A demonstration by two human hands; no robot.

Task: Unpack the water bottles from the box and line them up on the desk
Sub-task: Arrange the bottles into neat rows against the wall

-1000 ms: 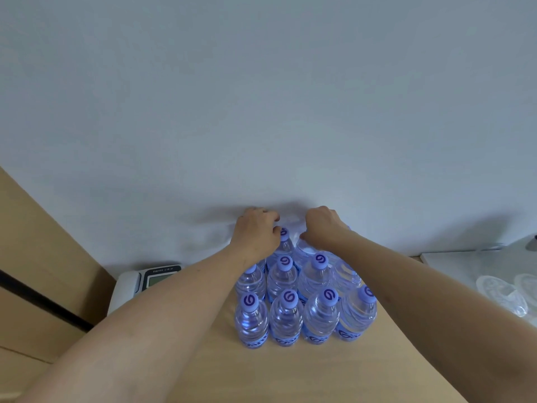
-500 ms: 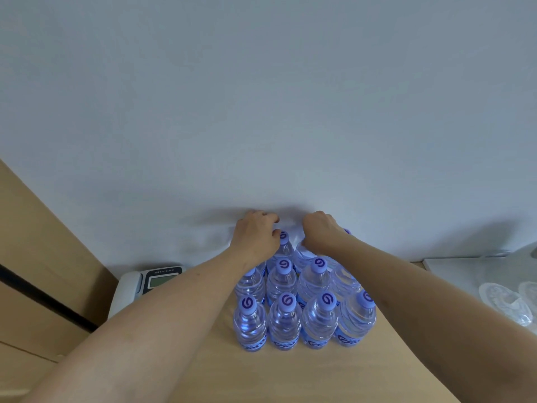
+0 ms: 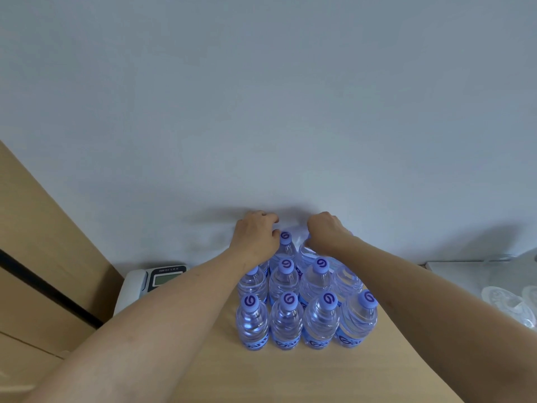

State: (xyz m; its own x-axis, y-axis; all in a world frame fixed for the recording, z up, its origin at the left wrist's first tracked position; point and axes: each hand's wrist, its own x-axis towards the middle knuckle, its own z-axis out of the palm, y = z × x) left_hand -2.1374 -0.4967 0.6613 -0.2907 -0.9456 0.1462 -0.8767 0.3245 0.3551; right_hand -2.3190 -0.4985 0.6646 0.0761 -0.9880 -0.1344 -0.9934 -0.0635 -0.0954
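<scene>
Several clear water bottles with purple caps stand in tight rows on the wooden desk (image 3: 290, 373); the front row (image 3: 286, 321) holds several side by side. Both hands reach over them to the back row by the wall. My left hand (image 3: 255, 239) is curled down over the top of the back-left bottle, just left of an uncovered cap (image 3: 285, 237). My right hand (image 3: 327, 232) is closed over the top of a back-right bottle (image 3: 308, 251). The caps under both hands are hidden. No box is in view.
A white desk phone (image 3: 162, 279) sits left of the bottles against the wall (image 3: 261, 112). A wooden cabinet panel (image 3: 43, 257) rises at the far left. Clear plastic items (image 3: 505, 301) lie on a white surface (image 3: 453, 269) at the right.
Both hands stay on the back-row bottles with only slight shifts; the view has tilted a little, and the bottle rows look unchanged.
</scene>
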